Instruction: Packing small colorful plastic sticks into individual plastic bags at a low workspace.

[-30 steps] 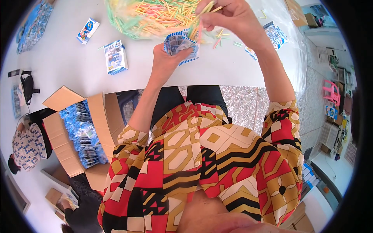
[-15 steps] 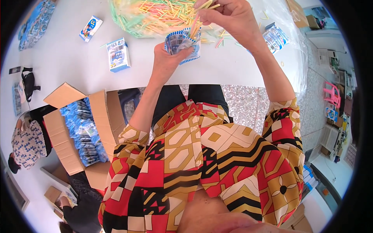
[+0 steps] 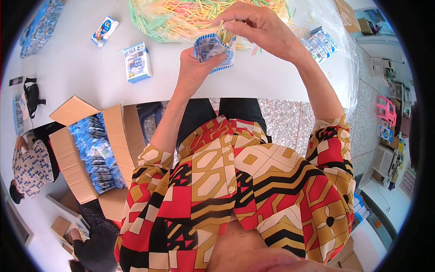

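My left hand [image 3: 195,72] is closed round a blue-and-white plastic packet [image 3: 227,62], its top spread open and tilted up toward the right. Several thin pale yellow and greenish sticks [image 3: 223,35] stand out of the packet's mouth. At their upper ends my right hand [image 3: 265,31] pinches with thumb and fingertips. Just beyond both hands lies a large clear bag [image 3: 158,32] heaped with loose yellow, pink and green sticks [image 3: 192,12].
Left on the white table [image 3: 90,77] are a small upright packet [image 3: 137,63] and another box-shaped packet [image 3: 104,31]. A crumpled packet [image 3: 321,45] lies right. An open carton [image 3: 72,161] full of blue packets [image 3: 97,152] stands lower left. Two people are at far left.
My right hand has come down and slightly left, bringing the sticks it held above the packet into its mouth. My left hand and the packet have barely moved.
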### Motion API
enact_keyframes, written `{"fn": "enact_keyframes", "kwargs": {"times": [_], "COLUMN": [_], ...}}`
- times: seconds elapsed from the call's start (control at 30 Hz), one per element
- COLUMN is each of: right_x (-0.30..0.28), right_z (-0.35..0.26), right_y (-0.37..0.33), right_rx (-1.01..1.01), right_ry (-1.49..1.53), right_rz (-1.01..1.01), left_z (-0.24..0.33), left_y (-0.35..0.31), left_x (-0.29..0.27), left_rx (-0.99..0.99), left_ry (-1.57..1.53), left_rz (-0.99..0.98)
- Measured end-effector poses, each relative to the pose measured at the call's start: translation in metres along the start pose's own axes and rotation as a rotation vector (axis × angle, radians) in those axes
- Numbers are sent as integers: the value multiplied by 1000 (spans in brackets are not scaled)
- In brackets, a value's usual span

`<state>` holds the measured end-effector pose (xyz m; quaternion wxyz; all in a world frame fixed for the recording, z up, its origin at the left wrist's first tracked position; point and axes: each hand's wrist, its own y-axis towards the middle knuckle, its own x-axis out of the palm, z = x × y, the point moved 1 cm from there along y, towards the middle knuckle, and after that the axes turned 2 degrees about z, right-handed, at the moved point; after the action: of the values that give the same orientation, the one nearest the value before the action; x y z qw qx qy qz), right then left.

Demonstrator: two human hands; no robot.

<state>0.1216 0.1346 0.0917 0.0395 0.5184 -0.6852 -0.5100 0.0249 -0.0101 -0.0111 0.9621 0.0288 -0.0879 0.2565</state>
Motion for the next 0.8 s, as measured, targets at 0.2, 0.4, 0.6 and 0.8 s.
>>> {"fn": "enact_keyframes", "kwargs": {"times": [0.2, 0.4, 0.6, 0.8], "right_x": [-4, 2, 12, -5], "right_z": [-18, 13, 26, 10], "right_y": [12, -37, -62, -75], "right_rx": [1025, 870, 828, 716], "right_ry": [207, 82, 194, 191], "right_rz": [65, 87, 100, 574], "left_z": [2, 0, 3, 0], "left_y": [1, 6, 8, 7], "left_x": [-1, -8, -7, -15], "left_rx": [-2, -48, -46, -116], "left_ry": [-31, -80, -36, -144], "left_rz": [-3, -31, -39, -37]}}
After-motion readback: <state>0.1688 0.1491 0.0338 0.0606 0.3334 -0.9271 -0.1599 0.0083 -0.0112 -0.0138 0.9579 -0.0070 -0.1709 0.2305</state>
